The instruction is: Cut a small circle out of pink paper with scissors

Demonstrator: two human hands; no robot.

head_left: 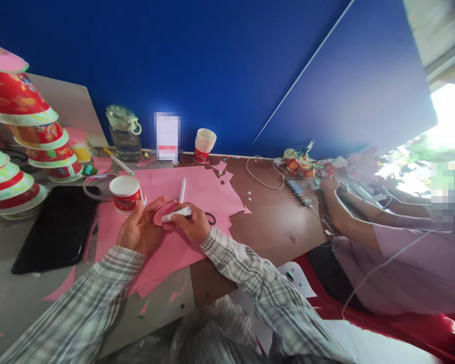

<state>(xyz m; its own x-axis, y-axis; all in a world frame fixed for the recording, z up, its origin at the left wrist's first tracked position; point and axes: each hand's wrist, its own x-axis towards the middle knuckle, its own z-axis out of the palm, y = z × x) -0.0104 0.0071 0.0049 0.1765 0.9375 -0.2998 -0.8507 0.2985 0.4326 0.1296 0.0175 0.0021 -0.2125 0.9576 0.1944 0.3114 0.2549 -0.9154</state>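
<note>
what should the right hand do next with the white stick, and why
Probably a short, light stroke of the white stick across the pink paper piece: the right hand already holds the stick with one end at the piece, and the left hand is against it, likely steadying it. Whether that end is uncapped, I can't tell.

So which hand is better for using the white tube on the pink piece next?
Probably the right hand: it grips the white tube over the pink piece, while the left hand holds that piece.
</note>
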